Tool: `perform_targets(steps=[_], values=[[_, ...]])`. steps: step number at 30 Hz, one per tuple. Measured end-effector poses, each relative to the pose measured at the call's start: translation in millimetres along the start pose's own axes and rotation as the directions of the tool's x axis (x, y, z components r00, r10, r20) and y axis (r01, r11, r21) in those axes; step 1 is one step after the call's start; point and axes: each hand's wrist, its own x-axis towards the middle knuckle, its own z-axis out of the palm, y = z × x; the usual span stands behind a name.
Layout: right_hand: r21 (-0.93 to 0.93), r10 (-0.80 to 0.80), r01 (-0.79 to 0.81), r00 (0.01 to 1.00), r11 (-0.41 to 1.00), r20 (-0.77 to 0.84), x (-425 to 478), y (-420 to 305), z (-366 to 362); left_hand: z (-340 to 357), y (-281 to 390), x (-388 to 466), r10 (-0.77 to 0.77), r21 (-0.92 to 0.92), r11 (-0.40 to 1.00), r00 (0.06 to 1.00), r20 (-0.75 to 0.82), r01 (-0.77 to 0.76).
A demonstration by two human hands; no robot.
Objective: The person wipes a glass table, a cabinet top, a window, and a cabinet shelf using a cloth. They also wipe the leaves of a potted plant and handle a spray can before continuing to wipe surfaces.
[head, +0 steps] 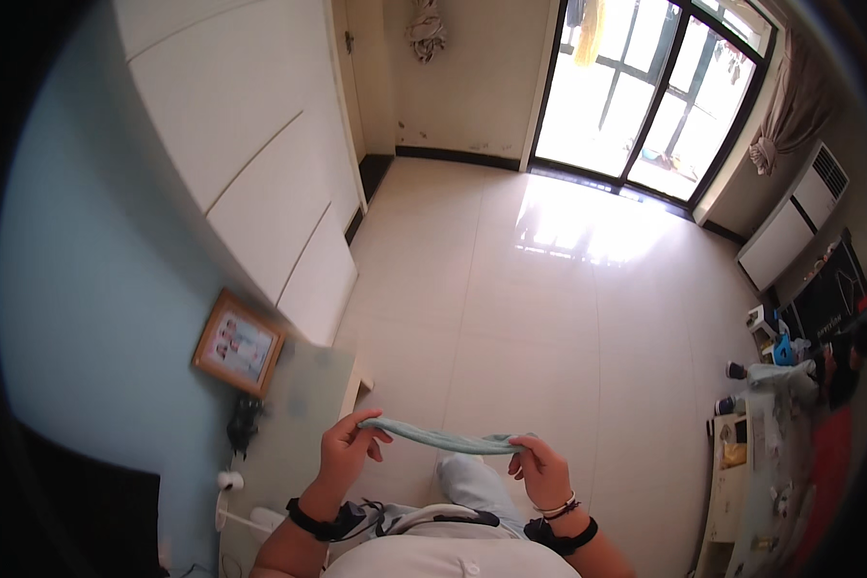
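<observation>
A pale green cloth (441, 438), gathered into a narrow strip, stretches between my two hands in front of my body. My left hand (347, 444) pinches one end between thumb and fingers. At the other end, my right hand (542, 466) grips the cloth the same way. The strip sags slightly and hangs above the tiled floor (520, 361). Black straps circle both wrists, and a bracelet is on the right one.
Left of me stands a low cabinet (300, 412) bearing a framed picture (238, 345) and a dark figurine (244, 423). White cabinetry (253, 144) rises beyond it. At right, a seated person (787, 379) is beside a table with shelves (730, 491). Glass sliding doors (650, 94) are ahead.
</observation>
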Motion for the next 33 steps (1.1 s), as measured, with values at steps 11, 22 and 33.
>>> perform_targets(steps=[11, 22, 33], values=[[0.403, -0.055, 0.014, 0.994, 0.915, 0.09, 333, -33, -78, 68, 42, 305, 0.114, -0.186, 0.974, 0.987, -0.109, -0.133], [-0.309, -0.39, 0.386, 0.919, 0.869, 0.052, 660, -72, -171, 169, 111, 723, 0.267, -0.375, 0.902, 0.958, 0.101, -0.212], [-0.436, -0.483, 0.375, 0.86, 0.818, -0.166, 923, -23, -367, 407, 136, 1022, 0.444, -0.575, 0.788, 0.85, 0.282, -0.221]])
